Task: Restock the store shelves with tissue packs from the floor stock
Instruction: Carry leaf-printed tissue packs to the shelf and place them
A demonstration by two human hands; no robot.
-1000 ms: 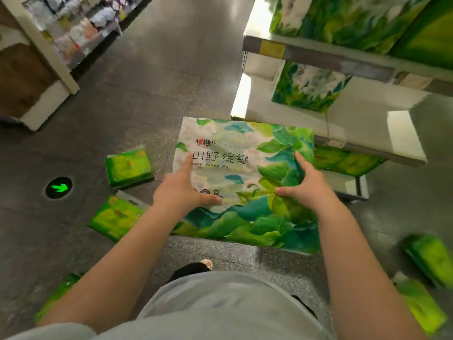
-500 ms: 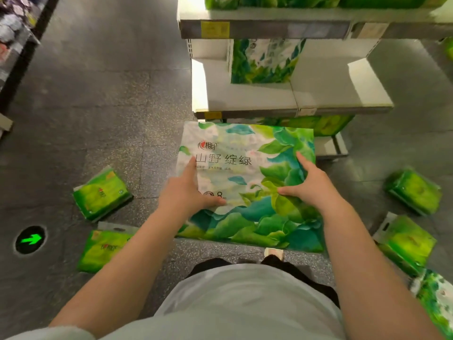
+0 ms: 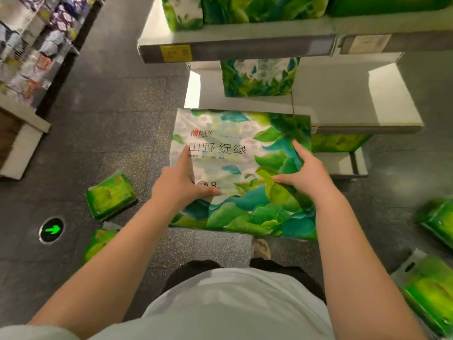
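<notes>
- Left hand [image 3: 181,185]: gripping the near-left part of the large tissue pack [image 3: 241,173], thumb laid across its printed top face, forefinger stretched forward along the left edge.
- Right hand [image 3: 304,175]: gripping the right side of the same pack, thumb on the top face, forefinger extended toward the far-right corner.
- Large tissue pack: held flat and level above the floor [image 3: 110,123], leaf print and lettering facing up, far edge just before the white middle shelf [image 3: 355,104].
- Shelved pack [image 3: 258,77]: upright on the middle shelf, directly beyond the held pack.
- Top shelf [image 3: 235,49]: above the middle shelf, loaded with green packs, yellow tag on its front edge.
- Small green pack [image 3: 110,196]: on the floor, left of the held pack; a second one [image 3: 98,244] nearer, partly hidden by the left forearm.
- More green packs [image 3: 431,290]: on the floor, right of the held pack.
- Green arrow marker [image 3: 52,229]: set in the floor, far left of the held pack.
</notes>
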